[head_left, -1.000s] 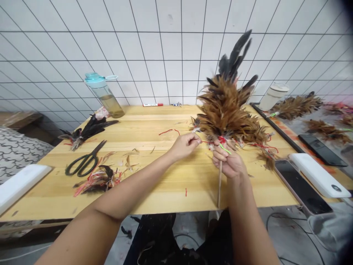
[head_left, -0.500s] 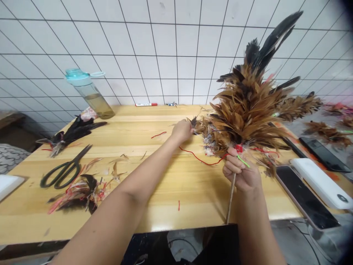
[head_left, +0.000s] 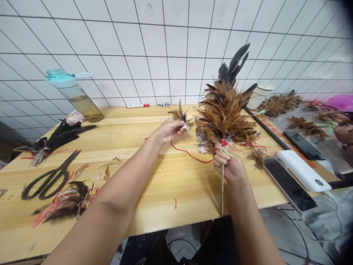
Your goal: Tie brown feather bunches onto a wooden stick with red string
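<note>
While the left hand pinches one tuft — the right hand grips one duster.

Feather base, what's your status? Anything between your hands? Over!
Left hand: pinching small feather tuft. Right hand: gripping stick below feather bundle. Red thread curves between them. Over.

The person has one left hand and one right hand, two in all. There is one big feather duster, one small feather tuft, one pair of scissors (a single tool, despite the word), one bottle, one cup, two phones and one power bank.
</note>
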The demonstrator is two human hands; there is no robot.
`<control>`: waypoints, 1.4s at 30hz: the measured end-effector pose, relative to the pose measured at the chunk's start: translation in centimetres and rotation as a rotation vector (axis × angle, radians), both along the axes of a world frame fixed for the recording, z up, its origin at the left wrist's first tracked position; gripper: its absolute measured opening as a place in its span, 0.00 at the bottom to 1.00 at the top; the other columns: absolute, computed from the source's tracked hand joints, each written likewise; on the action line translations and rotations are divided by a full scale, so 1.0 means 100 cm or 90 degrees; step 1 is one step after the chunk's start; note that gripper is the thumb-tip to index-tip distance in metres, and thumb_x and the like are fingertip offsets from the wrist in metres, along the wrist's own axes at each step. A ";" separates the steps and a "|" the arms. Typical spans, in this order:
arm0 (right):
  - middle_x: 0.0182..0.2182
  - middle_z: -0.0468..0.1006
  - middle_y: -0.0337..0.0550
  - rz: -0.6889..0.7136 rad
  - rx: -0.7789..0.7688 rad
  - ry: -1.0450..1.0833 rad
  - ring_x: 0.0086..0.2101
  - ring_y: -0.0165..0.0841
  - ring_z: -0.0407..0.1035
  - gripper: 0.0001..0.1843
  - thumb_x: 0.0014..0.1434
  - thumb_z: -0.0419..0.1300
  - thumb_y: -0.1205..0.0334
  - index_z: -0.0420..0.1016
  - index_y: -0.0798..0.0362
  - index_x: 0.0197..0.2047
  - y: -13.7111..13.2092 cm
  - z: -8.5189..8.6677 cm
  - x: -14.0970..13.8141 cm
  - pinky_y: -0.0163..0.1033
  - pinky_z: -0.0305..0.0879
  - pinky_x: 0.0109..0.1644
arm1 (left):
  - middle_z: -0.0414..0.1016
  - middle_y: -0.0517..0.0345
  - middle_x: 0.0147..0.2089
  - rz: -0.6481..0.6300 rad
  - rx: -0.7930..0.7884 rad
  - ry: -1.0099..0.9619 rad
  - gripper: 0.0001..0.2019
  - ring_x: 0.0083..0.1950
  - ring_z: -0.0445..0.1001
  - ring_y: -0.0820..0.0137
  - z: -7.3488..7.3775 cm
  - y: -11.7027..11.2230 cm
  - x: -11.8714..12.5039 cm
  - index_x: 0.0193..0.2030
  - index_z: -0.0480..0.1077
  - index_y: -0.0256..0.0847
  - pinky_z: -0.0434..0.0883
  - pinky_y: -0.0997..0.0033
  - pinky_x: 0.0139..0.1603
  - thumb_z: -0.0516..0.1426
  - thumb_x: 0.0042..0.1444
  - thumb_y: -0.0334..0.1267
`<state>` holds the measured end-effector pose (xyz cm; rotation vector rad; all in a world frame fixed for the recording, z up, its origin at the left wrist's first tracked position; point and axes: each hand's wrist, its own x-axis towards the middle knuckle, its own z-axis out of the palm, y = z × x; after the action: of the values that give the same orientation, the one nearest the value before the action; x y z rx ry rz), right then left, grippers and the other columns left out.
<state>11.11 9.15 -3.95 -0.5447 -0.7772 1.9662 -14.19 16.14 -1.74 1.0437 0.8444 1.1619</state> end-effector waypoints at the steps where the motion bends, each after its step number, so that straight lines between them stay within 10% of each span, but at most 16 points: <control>1: 0.17 0.40 0.27 -0.010 -0.003 -0.003 0.18 0.24 0.30 0.06 0.59 0.58 0.60 0.65 0.52 0.33 0.001 -0.001 -0.001 0.28 0.43 0.18 | 0.69 0.57 0.24 -0.050 -0.001 -0.022 0.13 0.24 0.65 0.80 0.004 -0.005 0.007 0.26 0.67 0.31 0.57 0.80 0.24 0.65 0.42 0.37; 7: 0.16 0.42 0.28 -0.004 -0.062 -0.022 0.17 0.24 0.32 0.11 0.62 0.54 0.58 0.62 0.52 0.29 0.005 -0.003 -0.002 0.28 0.43 0.18 | 0.69 0.59 0.21 -0.164 0.046 0.040 0.15 0.23 0.64 0.80 0.011 -0.034 0.062 0.23 0.70 0.30 0.58 0.78 0.24 0.68 0.41 0.41; 12: 0.15 0.43 0.28 0.005 -0.089 -0.018 0.16 0.25 0.35 0.19 0.63 0.54 0.56 0.52 0.51 0.24 0.006 -0.003 -0.002 0.28 0.45 0.18 | 0.64 0.63 0.17 -0.068 -0.007 0.066 0.14 0.19 0.60 0.81 -0.002 -0.041 0.087 0.20 0.66 0.34 0.54 0.79 0.21 0.65 0.41 0.38; 42: 0.26 0.68 0.34 -0.012 0.004 -0.142 0.18 0.17 0.49 0.18 0.45 0.71 0.58 0.68 0.55 0.34 0.002 -0.004 -0.005 0.26 0.42 0.16 | 0.70 0.58 0.20 0.002 0.000 0.079 0.05 0.21 0.66 0.76 0.004 -0.054 0.097 0.20 0.69 0.33 0.62 0.75 0.25 0.60 0.38 0.32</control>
<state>10.63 9.32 -4.39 -0.7741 -0.9107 1.9055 -4.45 10.71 -1.31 1.1242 0.9428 1.1082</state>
